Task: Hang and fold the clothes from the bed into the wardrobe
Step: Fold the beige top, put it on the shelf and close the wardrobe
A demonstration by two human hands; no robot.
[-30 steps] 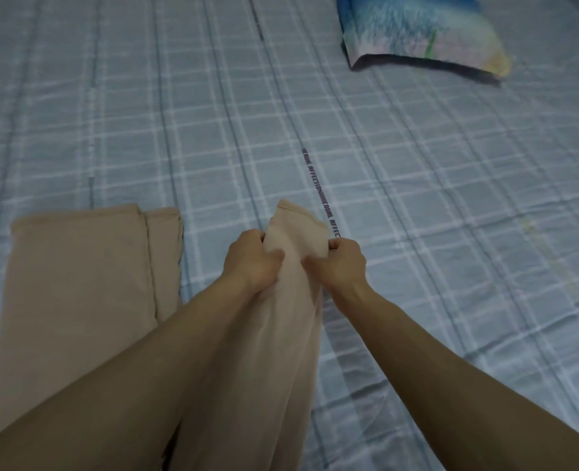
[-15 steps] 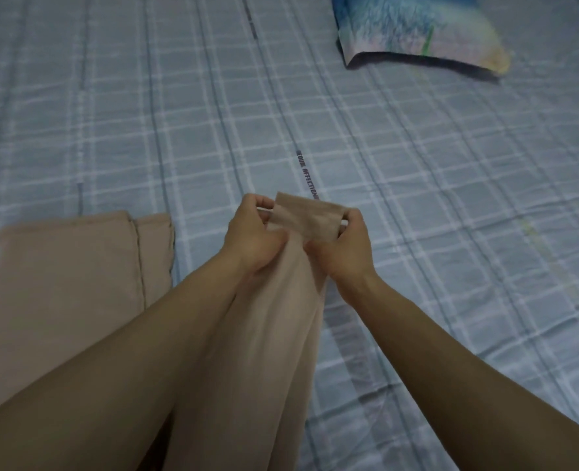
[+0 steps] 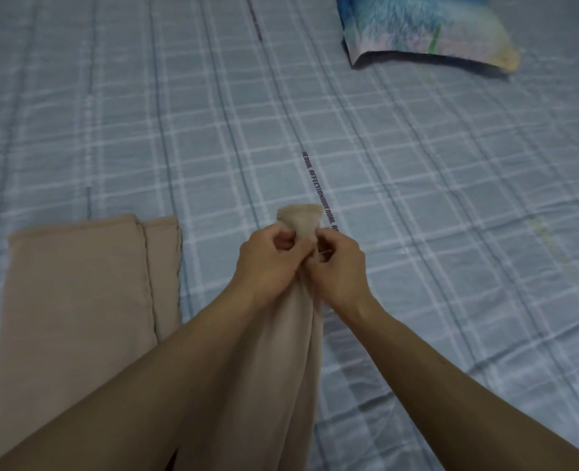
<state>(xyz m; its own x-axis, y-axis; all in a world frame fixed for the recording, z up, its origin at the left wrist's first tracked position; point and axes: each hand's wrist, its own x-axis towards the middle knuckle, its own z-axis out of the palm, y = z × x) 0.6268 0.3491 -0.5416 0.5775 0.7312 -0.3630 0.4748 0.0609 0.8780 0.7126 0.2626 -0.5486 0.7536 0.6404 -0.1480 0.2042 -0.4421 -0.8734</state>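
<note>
A beige trouser leg point(image 3: 274, 362) runs from between my forearms up to its hem, which pokes out just above my fists. My left hand point(image 3: 269, 263) grips the hem end from the left and my right hand point(image 3: 339, 266) pinches it from the right, the two hands close together and bunching the cloth. The other beige trouser leg point(image 3: 77, 300) lies flat on the bed point(image 3: 434, 215) to the left, its hem toward the far side. Where the legs join is hidden below my arms.
The bed is covered by a light blue checked sheet with a printed text stripe point(image 3: 315, 180) running away from my hands. A blue and pastel pillow point(image 3: 424, 28) lies at the far right.
My hands have drawn closer together, gathering the hem that was spread wider between them half a second ago. The flat leg on the left has not moved.
</note>
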